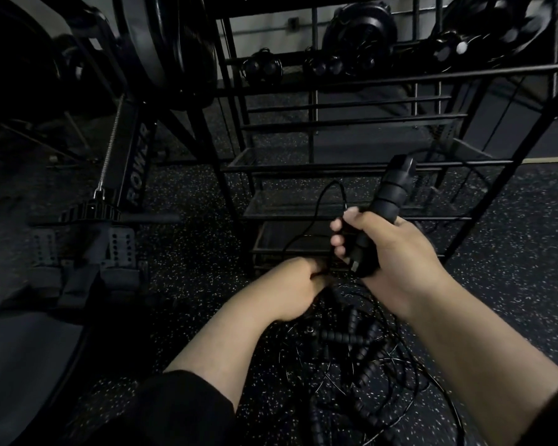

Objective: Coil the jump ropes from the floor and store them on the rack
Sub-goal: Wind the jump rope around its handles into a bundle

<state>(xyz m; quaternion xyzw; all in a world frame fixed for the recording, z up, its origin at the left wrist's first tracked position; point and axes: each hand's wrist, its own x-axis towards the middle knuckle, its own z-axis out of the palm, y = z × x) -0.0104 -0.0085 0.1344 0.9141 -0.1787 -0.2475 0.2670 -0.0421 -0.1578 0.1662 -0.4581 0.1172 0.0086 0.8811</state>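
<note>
Jump ropes (351, 355) lie in a loose tangle on the speckled floor (187, 252), just in front of the black metal rack (384, 169) and under the person's forearms; several ribbed black handles and thin black cords cross over one another in the heap.

Largest in view is the rack itself, a frame of bars with mesh shelves low down and round dark weights (hard to make out in the dim light) along an upper rail. To its left stands a rowing machine (132, 169), its beam lettered "ROWER", with a chain running down to a pull bar and two foot plates with straps below it. The dark rubber floor spreads under everything.

The right hand (384, 252) is raised in front of the lowest shelves, its fingers curled round a pair of ribbed handles (390, 201) that point up and away toward the rack. A thin cord (319, 201) loops up from this hand, arcs over and drops to the left.

The left hand (297, 284) sits lower and just beside the right one, above the heap. Its fingers are closed, and they appear to pinch the cord at the thumb side, though the contact itself is too dark to see clearly. Both wrists are bare, with dark sleeves at the frame's lower edge.
</note>
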